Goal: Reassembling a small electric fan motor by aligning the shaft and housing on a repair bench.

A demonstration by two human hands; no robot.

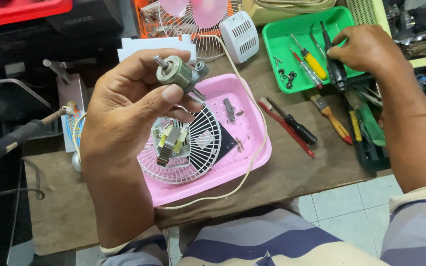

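Left hand (124, 106) is clamped on a small fan motor (178, 74), raised above the pink tray (252, 148) near the surface's (311, 172) front edge. Right hand (366, 49) is closed on a black screwdriver (335, 69) at the green tray's (277, 49) right rim. Bare surface lies between the 2 trays.

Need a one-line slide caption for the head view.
Left hand holds a small fan motor above the pink tray; right hand grasps a black-handled screwdriver in the green tray.

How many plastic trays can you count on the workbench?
2. A pink tray sits mid-bench under the fan grille; a green tray of tools sits behind it, by the right hand. Others may lie out of view.
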